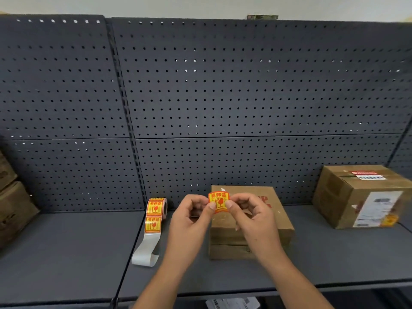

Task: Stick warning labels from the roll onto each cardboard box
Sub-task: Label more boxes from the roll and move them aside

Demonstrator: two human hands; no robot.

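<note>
A single orange and yellow warning label [218,201] is held up between both hands, above the flat cardboard box [245,236] in the middle of the shelf. My left hand [191,214] pinches its left edge and my right hand [249,216] pinches its right edge. The label roll [156,208] stands to the left of the box, with two labels showing and a bare strip of backing paper [147,250] trailing toward me. A taller cardboard box [343,197] at the right carries a small warning label [389,219] low on its front face.
Everything sits on a dark grey shelf [66,248] backed by a perforated panel [223,97]. More cardboard boxes [13,210] are stacked at the far left. Papers [233,303] lie below the shelf's front edge.
</note>
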